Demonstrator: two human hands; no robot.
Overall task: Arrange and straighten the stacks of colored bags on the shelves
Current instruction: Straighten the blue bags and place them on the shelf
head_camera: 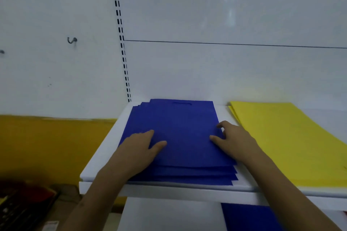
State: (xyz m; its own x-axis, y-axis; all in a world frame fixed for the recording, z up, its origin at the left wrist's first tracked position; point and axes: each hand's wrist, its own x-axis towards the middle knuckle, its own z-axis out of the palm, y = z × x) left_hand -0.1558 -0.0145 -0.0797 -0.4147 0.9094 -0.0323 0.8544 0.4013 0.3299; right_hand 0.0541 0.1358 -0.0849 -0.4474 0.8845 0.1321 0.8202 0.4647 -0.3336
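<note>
Blue bag stack (180,137): a pile of flat blue bags lying on the white shelf (105,148), directly under both hands; the layers are fanned, with stepped edges showing at the near right and far left corners.
Top blue bag: it has a slot handle at its far edge, beyond the fingertips of both hands.
Left hand (140,148): it rests palm down on the left part of the stack, fingers straight and together, thumb spread toward the stack's middle; it grasps nothing.
Right hand (232,137): it sits at the stack's right edge, thumb lying on top of the bags, fingers bent over the edge; whether they pinch the layers cannot be told.
Yellow bag stack (293,140): flat yellow bags on the same shelf, just to the right of the right hand's knuckles, apart from the blue pile with a strip of bare shelf between.
Lower shelf: more blue bags (249,217) lie below, under the right forearm.
Back panel (225,15): white, beyond the fingertips, with a slotted upright (121,37) at its left.
Wall left of the shelf: white above, a yellow band (47,146) below, left of the left hand.
Dark box (24,206): at the lower left, contents blurred.
</note>
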